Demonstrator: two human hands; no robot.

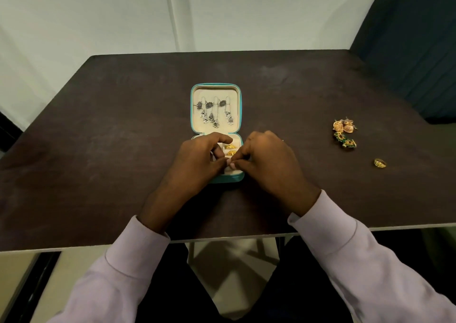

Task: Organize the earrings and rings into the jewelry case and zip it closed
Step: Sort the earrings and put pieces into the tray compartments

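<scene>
Jewelry case [216,86]: small, square with rounded corners, teal shell with a cream fabric lining — lying open flat near the middle of the dark, matte tabletop [123,125]. The lid half, farther from the person, carries several silver dangling earrings [214,111] with rosette tops and bead-like drops, hung in a row. The nearer half holds two gold rings [231,149] seated in padded cream slots.

Left hand [199,159] and right hand [265,159] meet over the nearer half, fingertips pinched together at the ring slots; whether anything is gripped between them cannot be told. Pale lilac sleeves with cuffs cover both forearms.

Well to the right on the tabletop lie loose pieces — a cluster of gold-and-pink earrings [344,126], just beside it a green-and-gold earring pair [345,143], and, apart from these and nearer the person, a single gold ring [380,163].

No brand, label or legible writing is visible on the case or the jewelry.
</scene>
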